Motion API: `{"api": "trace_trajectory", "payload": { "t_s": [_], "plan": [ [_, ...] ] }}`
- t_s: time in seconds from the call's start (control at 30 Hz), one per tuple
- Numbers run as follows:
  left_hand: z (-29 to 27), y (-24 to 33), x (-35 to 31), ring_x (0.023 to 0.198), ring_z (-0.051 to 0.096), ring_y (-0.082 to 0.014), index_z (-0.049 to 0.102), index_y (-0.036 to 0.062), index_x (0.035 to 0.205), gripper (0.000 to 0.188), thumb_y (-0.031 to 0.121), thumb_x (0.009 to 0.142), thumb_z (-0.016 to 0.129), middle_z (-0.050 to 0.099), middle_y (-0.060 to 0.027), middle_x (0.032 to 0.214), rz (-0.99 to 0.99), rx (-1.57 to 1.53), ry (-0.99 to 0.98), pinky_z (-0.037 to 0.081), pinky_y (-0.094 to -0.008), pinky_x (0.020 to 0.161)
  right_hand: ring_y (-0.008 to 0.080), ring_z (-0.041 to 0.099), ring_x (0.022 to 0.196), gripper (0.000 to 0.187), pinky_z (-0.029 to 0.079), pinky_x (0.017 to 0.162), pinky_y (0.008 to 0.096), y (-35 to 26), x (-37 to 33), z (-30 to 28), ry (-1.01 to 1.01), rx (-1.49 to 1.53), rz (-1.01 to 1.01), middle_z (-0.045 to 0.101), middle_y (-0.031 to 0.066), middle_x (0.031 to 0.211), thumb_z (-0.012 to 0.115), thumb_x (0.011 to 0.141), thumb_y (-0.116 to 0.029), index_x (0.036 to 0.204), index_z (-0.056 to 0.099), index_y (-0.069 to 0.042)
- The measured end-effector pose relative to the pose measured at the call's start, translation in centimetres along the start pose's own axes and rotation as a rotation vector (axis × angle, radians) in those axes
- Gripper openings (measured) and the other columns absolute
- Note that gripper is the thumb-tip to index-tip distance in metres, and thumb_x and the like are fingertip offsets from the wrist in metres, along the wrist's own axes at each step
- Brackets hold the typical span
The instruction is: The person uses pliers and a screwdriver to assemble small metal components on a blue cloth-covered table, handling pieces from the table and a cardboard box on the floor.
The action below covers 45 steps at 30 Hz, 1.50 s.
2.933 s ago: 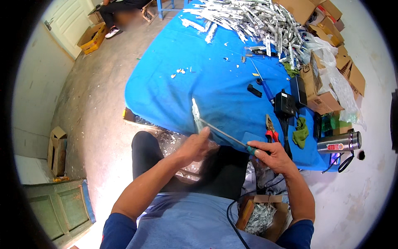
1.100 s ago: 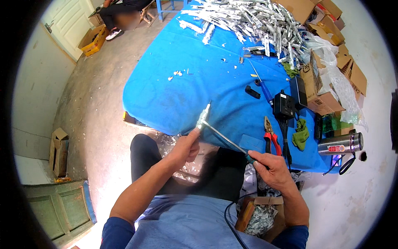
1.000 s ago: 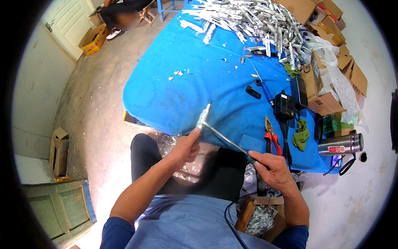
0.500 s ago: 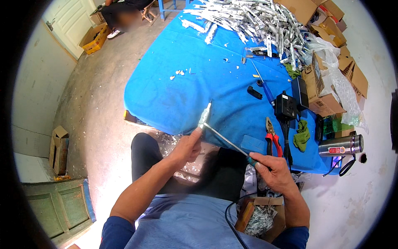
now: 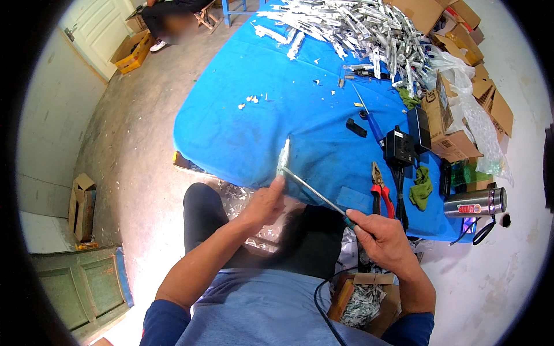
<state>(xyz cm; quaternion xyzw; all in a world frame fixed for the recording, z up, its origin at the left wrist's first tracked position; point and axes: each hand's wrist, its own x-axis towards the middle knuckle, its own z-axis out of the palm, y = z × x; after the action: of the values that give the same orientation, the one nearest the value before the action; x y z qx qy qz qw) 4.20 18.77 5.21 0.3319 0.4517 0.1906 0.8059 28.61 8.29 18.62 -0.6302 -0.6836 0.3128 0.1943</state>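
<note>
My left hand (image 5: pixel 266 203) is closed on the lower end of a slim white pen-shaped device (image 5: pixel 284 155), holding it over the near edge of the blue-covered table (image 5: pixel 231 135). The device's thin dark tip points away from me. My right hand (image 5: pixel 382 237) grips the teal handle of a screwdriver (image 5: pixel 316 190). Its long metal shaft slants up to the left, and its end meets the side of the device just above my left fingers. Whether the end is in a gap or only against the surface is too small to tell.
A heap of white slender pieces (image 5: pixel 358 29) covers the table's far end. To the right lie red-handled pliers (image 5: pixel 381 190), a blue-handled screwdriver (image 5: pixel 375 128), a black adapter (image 5: pixel 398 147), a green cloth (image 5: pixel 421 187) and a steel flask (image 5: pixel 474 203). Cardboard boxes (image 5: pixel 441 124) line the right side.
The white device has turned a little more upright, its tip swinging left. Both hands keep their grip, and the screwdriver's end stays against the device.
</note>
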Motion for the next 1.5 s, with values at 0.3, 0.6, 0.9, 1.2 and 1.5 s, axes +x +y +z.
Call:
{"api": "trace_trajectory", "payload": {
  "t_s": [0.3,0.6,0.9,1.2,1.5],
  "plan": [
    [0.4,-0.2,0.3,0.043,0.018,-0.0085,0.022,0.0189,0.057,0.062,0.067,0.093,0.038,0.021,0.0051,0.052,0.061,0.198,0.083,0.013,-0.0267,0.040,0.0252,0.058,0.059,0.033,0.047,0.055,0.0331,-1.2,0.4,-0.8,0.023,-0.178,-0.094,0.058,0.0112,0.070,0.064,0.084,-0.006,0.117,0.065,-0.007],
    [0.3,-0.8,0.6,0.043,0.018,-0.0085,0.022,0.0193,0.057,0.062,0.068,0.093,0.037,0.021,0.0056,0.052,0.073,0.149,0.083,0.013,-0.0268,0.041,0.0276,0.062,0.066,0.031,0.049,0.061,0.0340,0.1,0.7,-0.6,-0.026,-0.047,-0.050,0.062,0.0121,0.076,0.061,0.087,-0.011,0.117,0.064,-0.007],
    [0.9,-0.1,0.0,0.042,0.016,-0.0080,0.020,0.0203,0.056,0.063,0.070,0.092,0.035,0.020,0.0065,0.052,0.062,0.130,0.101,0.012,-0.0266,0.040,0.0272,0.061,0.066,0.030,0.049,0.062,0.0336,1.3,0.3,0.9,0.014,0.162,0.000,0.063,0.0131,0.076,0.060,0.089,-0.011,0.118,0.064,-0.003],
    [1.0,0.3,-0.3,0.042,0.016,-0.0080,0.019,0.0201,0.056,0.063,0.069,0.093,0.034,0.020,0.0067,0.052,0.053,0.102,0.082,0.011,-0.0261,0.040,0.0190,0.059,0.065,0.033,0.047,0.062,0.0293,0.6,0.6,0.3,-0.020,-0.020,-0.087,0.063,0.0128,0.078,0.060,0.090,-0.008,0.122,0.061,-0.003],
    [0.7,-0.1,0.0,0.043,0.014,-0.0085,0.018,0.0196,0.057,0.065,0.073,0.090,0.033,0.019,0.0063,0.052,0.072,0.094,0.061,0.011,-0.0268,0.040,0.0199,0.061,0.065,0.033,0.048,0.058,0.0322,1.5,0.9,1.5,0.017,0.092,-0.093,0.064,0.0116,0.079,0.060,0.090,-0.011,0.123,0.061,-0.005]
  ]
}}
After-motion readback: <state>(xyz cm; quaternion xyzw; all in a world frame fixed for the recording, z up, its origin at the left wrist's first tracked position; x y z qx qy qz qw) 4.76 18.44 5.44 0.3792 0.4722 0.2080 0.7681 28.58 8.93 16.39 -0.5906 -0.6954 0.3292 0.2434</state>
